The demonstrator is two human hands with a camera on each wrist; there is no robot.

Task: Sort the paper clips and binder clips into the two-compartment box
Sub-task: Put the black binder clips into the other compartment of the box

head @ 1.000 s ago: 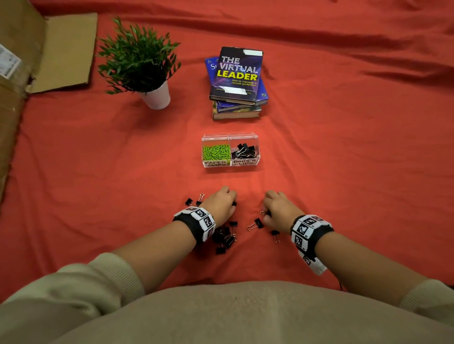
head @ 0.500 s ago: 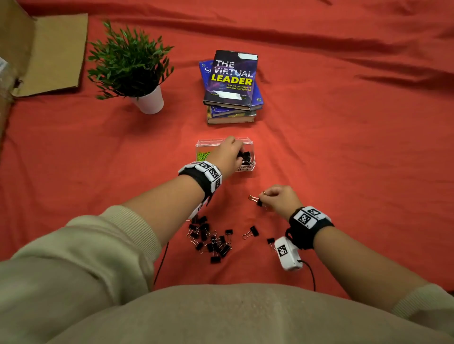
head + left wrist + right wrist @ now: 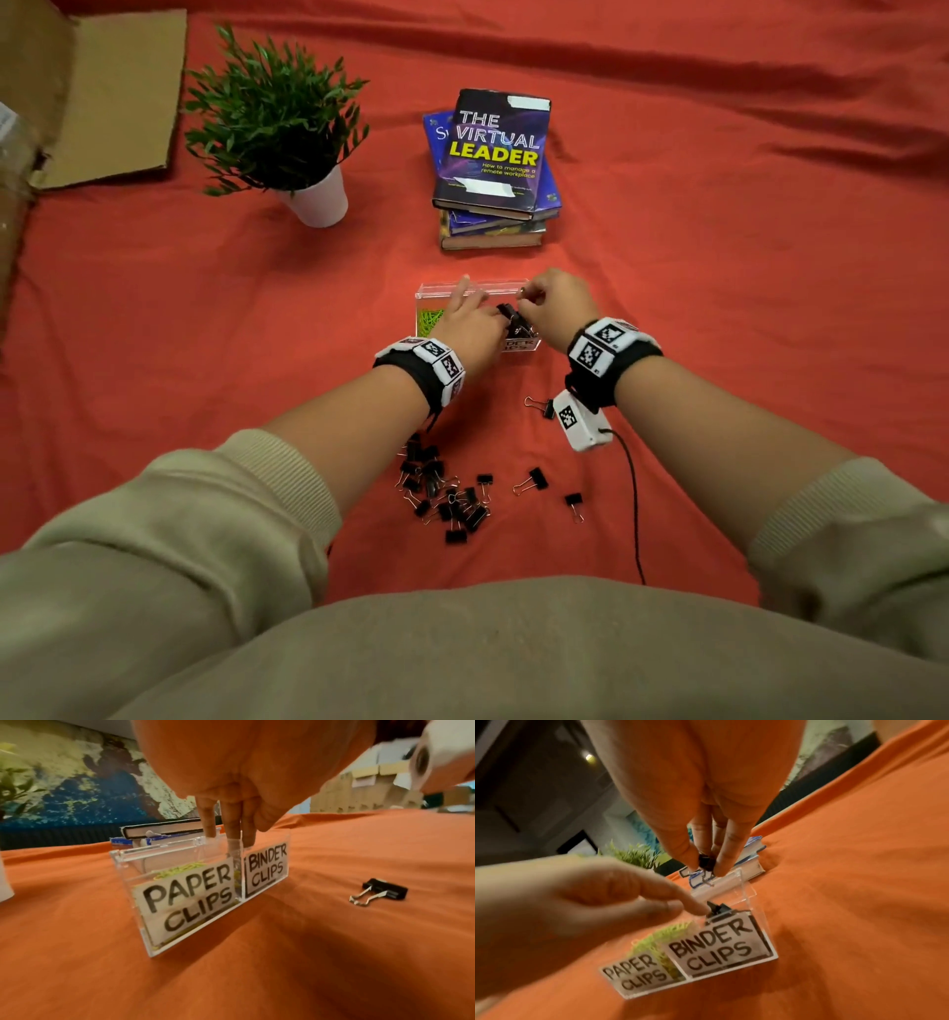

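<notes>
Hovering over the clear two-compartment box (image 3: 521, 345), both hands meet above its right-hand section, the one labelled BINDER CLIPS. The right hand (image 3: 557, 308) pinches a black binder clip (image 3: 705, 861) between thumb and fingertips, just above the box's back rim. The left hand (image 3: 470, 329) has its fingers (image 3: 232, 825) extended downward, tips at the divider between the two sections, gripping nothing that can be made out. Black binder clips (image 3: 513, 321) fill the right section; green paper clips (image 3: 429, 321) lie in the left one, behind the PAPER CLIPS label.

Nearer the person than the box, a loose pile of binder clips (image 3: 444, 491) lies on the red cloth (image 3: 719, 308), with a few strays to its right and a single clip (image 3: 539, 407) just beside the right wrist. Beyond the box stands a stack of books (image 3: 495, 169); to the box's far left is a potted plant (image 3: 287, 133), and past that a cardboard flap (image 3: 113, 97).
</notes>
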